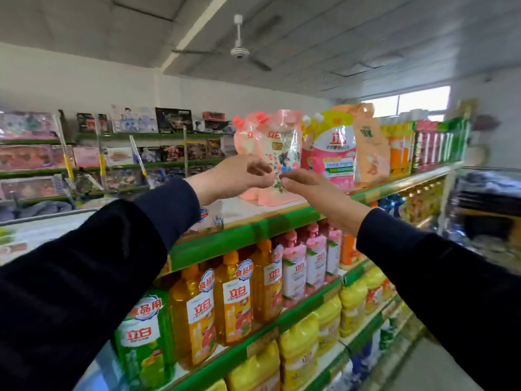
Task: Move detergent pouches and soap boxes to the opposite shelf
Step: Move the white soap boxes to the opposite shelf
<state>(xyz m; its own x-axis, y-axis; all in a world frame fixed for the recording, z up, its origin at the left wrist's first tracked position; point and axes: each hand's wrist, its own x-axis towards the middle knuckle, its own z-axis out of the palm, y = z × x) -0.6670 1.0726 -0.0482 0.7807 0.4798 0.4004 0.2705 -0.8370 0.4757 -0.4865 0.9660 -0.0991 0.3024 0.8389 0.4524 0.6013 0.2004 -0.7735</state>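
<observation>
A pink detergent pouch (283,142) with a flower print and a pink cap stands upright on the white top shelf (239,214). My left hand (239,177) pinches its lower left side, and my right hand (317,193) pinches its lower front edge between thumb and fingers. A second pink pouch (244,139) stands just behind it to the left. To the right stand a pink-and-white pouch (335,153) and an orange pouch (369,149). Farther right is a blurred row of pink and green boxes (432,148).
Below the top shelf, green-edged shelves hold orange dish-soap bottles (234,300), pink bottles (307,263) and yellow bottles (298,345). Toy shelves (112,156) line the far left wall. A ceiling fan (238,50) hangs overhead. The aisle runs along the right.
</observation>
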